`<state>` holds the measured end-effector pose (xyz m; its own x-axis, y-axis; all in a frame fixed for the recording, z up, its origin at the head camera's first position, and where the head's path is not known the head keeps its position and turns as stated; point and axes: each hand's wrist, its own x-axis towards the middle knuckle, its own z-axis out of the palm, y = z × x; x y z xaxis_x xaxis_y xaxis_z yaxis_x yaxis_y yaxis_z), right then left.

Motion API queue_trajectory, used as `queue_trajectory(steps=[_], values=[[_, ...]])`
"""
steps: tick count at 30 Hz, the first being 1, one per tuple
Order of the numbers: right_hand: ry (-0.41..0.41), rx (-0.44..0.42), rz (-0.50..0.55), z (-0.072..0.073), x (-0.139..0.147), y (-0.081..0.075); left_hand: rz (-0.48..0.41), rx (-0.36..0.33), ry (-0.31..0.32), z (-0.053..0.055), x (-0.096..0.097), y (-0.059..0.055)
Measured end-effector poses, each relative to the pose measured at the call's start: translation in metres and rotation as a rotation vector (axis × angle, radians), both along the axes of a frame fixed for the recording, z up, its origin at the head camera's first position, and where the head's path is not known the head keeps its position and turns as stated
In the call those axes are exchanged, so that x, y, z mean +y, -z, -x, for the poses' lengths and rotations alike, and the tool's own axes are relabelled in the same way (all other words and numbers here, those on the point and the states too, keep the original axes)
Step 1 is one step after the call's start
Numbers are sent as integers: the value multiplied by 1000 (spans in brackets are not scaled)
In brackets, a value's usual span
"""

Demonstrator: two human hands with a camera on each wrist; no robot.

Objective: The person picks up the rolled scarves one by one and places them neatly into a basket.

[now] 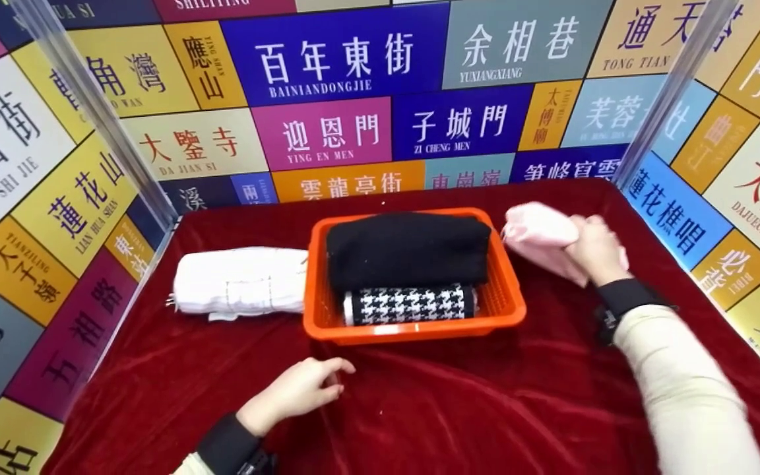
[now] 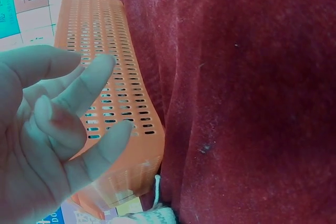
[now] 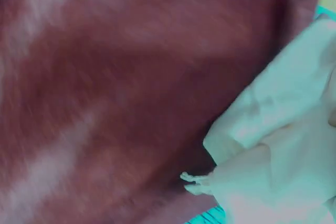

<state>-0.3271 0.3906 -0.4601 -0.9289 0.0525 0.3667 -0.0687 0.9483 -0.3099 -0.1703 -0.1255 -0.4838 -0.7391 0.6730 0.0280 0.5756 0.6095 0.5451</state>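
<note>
My right hand [image 1: 596, 249] grips a folded pink scarf [image 1: 541, 227] just right of the basket. Small fringe tassels show on the scarf [image 3: 273, 156] in the right wrist view, where the hand is mostly out of frame. An orange plastic basket [image 1: 413, 330] holds a folded black cloth [image 1: 410, 251] and, in front of it, a rolled black-and-white houndstooth cloth [image 1: 413, 305]. In front of the basket hovers my left hand [image 1: 297, 389], its fingers loosely bent around nothing. From the left wrist, the hand [image 2: 52, 114] overlaps the basket's slotted side [image 2: 123, 61].
A rolled white cloth [image 1: 238, 280] with fringe lies against the basket's left side. Dark red velvet [image 1: 419, 409] covers the table. Panels of colourful street-name signs [image 1: 327, 132] enclose the back and sides, with clear posts [image 1: 673, 92] at the corners.
</note>
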Motion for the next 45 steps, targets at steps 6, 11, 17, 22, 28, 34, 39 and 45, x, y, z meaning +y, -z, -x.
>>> queue_trajectory(steps=[6, 11, 17, 22, 28, 34, 39, 45], values=[[-58, 216, 6, -14, 9, -51, 17, 10, 16, 0, 5, -2], [-89, 268, 85, -41, -8, -99, 31, 23, 23, 0, 11, -3], [-230, 133, 307, -85, -46, -141, 32, 41, 40, 4, 18, -11], [-473, -29, 419, -110, -85, -147, -36, 67, -1, 6, 26, -18], [-696, -234, 251, -133, -134, -130, -339, -196, -41, 11, 44, -24], [-1014, -170, 63, -145, -179, -77, -665, -693, -38, 21, 60, -33], [-948, 42, -223, -153, -211, -22, -586, -551, 9, 24, 64, -24], [-904, 293, -316, -145, -220, 36, -180, -149, 32, 17, 73, -1]])
